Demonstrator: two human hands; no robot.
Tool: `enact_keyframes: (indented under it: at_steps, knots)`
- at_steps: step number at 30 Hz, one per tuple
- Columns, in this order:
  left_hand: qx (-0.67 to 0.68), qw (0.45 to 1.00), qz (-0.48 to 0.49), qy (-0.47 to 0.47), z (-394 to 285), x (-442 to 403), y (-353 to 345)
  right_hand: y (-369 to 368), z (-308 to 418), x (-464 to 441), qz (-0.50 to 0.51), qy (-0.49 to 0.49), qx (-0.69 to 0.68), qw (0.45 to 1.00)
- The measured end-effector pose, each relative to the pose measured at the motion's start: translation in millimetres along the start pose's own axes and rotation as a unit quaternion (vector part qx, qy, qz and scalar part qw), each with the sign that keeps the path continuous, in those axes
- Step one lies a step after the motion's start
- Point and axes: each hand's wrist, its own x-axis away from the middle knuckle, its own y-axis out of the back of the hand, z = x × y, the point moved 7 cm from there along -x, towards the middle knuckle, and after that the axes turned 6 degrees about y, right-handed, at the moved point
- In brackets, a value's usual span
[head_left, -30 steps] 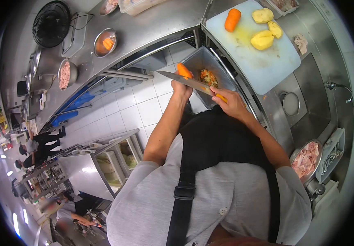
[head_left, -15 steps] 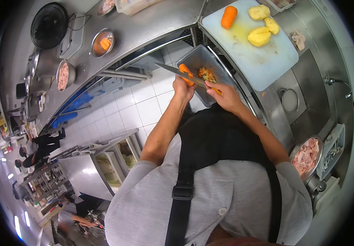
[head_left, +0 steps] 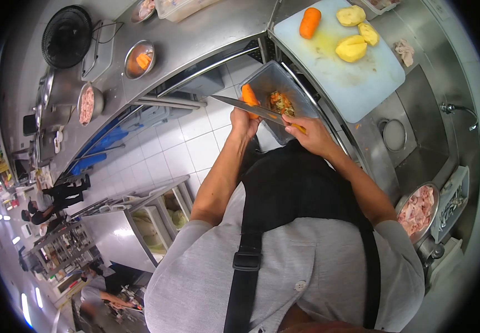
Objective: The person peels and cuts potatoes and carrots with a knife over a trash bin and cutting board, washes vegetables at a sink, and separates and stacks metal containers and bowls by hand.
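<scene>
My left hand (head_left: pixel 244 121) is wrapped round the lower end of an orange carrot (head_left: pixel 248 93), whose upper end sticks out. A large knife (head_left: pixel 234 103) lies across the carrot, its tip pointing left. Its yellow handle is in my right hand (head_left: pixel 305 132). Both hands are over the near edge of a grey bin (head_left: pixel 301 99) with orange and green scraps (head_left: pixel 280 103) inside. On the white cutting board (head_left: pixel 362 94) at the upper right lie another carrot (head_left: pixel 310 23) and several peeled yellow pieces (head_left: pixel 351 49).
A steel sink (head_left: pixel 426 133) is at the right, with a bowl of raw meat (head_left: pixel 416 210) below it. Along the left counter (head_left: pixel 195 25) stand a bowl with carrot pieces (head_left: pixel 139 59), a meat bowl (head_left: pixel 90 104) and a black fan (head_left: pixel 66 36). People (head_left: pixel 65 191) stand far left.
The knife first moved up along the carrot with my right hand, then back down towards me. My left hand still holds the carrot, which has shifted slightly.
</scene>
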Motion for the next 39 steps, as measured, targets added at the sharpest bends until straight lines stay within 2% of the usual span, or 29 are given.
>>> enact_keyframes:
  at_steps: [4,8,11,21,27,30,33,36,39]
  knots:
    - [-0.027,1.0,-0.005,0.009,4.9,9.5,-5.1,-4.1,-2.7,-7.7,-0.021,0.029,0.009,0.999]
    - [-0.06,0.996,0.061,0.037,27.8,14.0,-10.9,-6.5,-32.9,-23.7,-0.039,-0.023,-0.016,0.999]
    - [-0.075,0.995,0.054,0.039,30.2,27.6,-20.3,1.4,-50.6,-34.5,-0.043,-0.058,0.015,0.997]
    - [-0.054,0.998,-0.019,0.005,3.6,10.7,-0.4,-7.1,-19.7,3.3,0.007,-0.023,-0.03,0.999]
    - [-0.088,0.995,0.016,0.034,12.4,18.2,-8.2,-4.1,-28.1,0.0,-0.015,-0.048,-0.018,0.999]
    - [-0.071,0.995,0.047,0.054,24.4,16.4,-4.8,-9.2,-41.3,-9.8,-0.056,-0.017,0.0,0.998]
    - [-0.079,0.993,0.038,0.073,33.6,25.4,-4.2,-30.0,-85.6,-27.0,-0.052,-0.061,-0.058,0.995]
    - [-0.098,0.989,0.067,0.091,41.3,32.8,-2.8,-34.1,-108.6,-41.5,-0.043,-0.146,0.0,0.988]
    - [-0.116,0.985,0.098,0.086,40.9,31.6,-5.4,-40.0,-121.5,-31.5,0.008,-0.317,-0.133,0.939]
